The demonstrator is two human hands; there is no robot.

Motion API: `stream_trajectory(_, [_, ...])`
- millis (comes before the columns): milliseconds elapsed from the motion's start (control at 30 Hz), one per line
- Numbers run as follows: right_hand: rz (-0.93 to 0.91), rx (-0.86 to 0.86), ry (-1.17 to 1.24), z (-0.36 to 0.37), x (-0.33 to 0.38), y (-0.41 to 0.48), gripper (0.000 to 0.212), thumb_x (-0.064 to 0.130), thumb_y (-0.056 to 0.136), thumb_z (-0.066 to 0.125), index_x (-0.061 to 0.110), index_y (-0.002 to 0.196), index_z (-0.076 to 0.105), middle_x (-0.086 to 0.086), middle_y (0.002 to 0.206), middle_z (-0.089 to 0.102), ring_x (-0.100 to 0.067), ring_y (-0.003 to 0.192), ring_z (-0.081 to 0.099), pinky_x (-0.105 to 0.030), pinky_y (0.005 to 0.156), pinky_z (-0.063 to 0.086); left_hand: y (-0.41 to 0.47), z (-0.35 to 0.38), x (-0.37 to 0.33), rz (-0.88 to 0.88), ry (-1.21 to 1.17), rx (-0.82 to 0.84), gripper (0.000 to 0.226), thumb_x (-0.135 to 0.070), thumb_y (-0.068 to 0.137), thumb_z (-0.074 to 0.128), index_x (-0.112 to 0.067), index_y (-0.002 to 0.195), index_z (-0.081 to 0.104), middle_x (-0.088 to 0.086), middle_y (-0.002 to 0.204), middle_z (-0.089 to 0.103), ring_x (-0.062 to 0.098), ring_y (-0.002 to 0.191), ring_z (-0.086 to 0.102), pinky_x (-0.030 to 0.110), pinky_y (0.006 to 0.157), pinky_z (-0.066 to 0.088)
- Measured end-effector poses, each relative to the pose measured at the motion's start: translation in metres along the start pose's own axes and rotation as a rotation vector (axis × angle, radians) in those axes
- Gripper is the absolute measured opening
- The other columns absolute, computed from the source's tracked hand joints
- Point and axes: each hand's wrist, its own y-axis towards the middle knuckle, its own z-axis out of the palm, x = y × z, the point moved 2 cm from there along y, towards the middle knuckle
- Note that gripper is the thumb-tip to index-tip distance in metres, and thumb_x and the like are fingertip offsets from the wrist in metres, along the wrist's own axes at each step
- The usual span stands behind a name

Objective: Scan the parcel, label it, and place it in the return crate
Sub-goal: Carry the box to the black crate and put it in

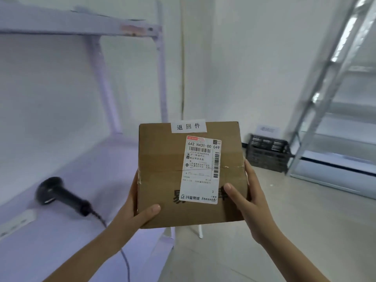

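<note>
My left hand (136,208) and right hand (247,202) have fingers clamped on the brown taped parcel (162,159); I read its white strip (188,126) "退回件" and shipping label (201,169) "642 H431-00 049".

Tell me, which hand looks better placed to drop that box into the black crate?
Probably the right hand: the black crate sits on the floor to the right, beyond that side of the box. The left hand is nearer the scanner.
</note>
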Motion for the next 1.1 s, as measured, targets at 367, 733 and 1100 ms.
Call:
stream_trajectory(367, [0.071, -0.196, -0.051, -0.16, -0.02, 0.008, 0.072, 0.045, 0.076, 0.071, 0.058, 0.135, 0.033, 0.029, 0.124, 0.061, -0.002, 0.112, 0.063, -0.023, 0.078, 0.059, 0.095, 0.148, 0.02, -0.075, -0.006, 0.241, 0.093, -0.052, 0.065, 0.071, -0.053, 0.142, 0.018, -0.029, 0.125, 0.059, -0.001, 0.115, 0.059, 0.015, 0.078, 0.057])
stream_trajectory(733, [0.149, -0.251, -0.073, -0.232, -0.064, 0.066, 0.077, 0.039, 0.079, 0.071, 0.052, 0.141, 0.028, 0.022, 0.131, 0.058, -0.003, 0.114, 0.062, -0.025, 0.081, 0.059, 0.196, 0.207, 0.048, -0.08, 0.03, 0.274, 0.105, -0.052, 0.061, 0.072, -0.048, 0.145, 0.009, -0.028, 0.127, 0.052, -0.01, 0.109, 0.058, 0.006, 0.075, 0.052])
stream_trajectory(1100, [0.171, -0.224, -0.118, -0.288, -0.115, 0.209, 0.071, 0.023, 0.089, 0.068, 0.052, 0.139, 0.026, 0.016, 0.135, 0.056, -0.007, 0.115, 0.062, -0.031, 0.092, 0.055, 0.354, 0.237, 0.085, -0.102, 0.034, 0.317, 0.107, -0.053, 0.062, 0.074, -0.05, 0.145, 0.006, -0.017, 0.134, 0.05, -0.002, 0.112, 0.06, 0.013, 0.079, 0.055])
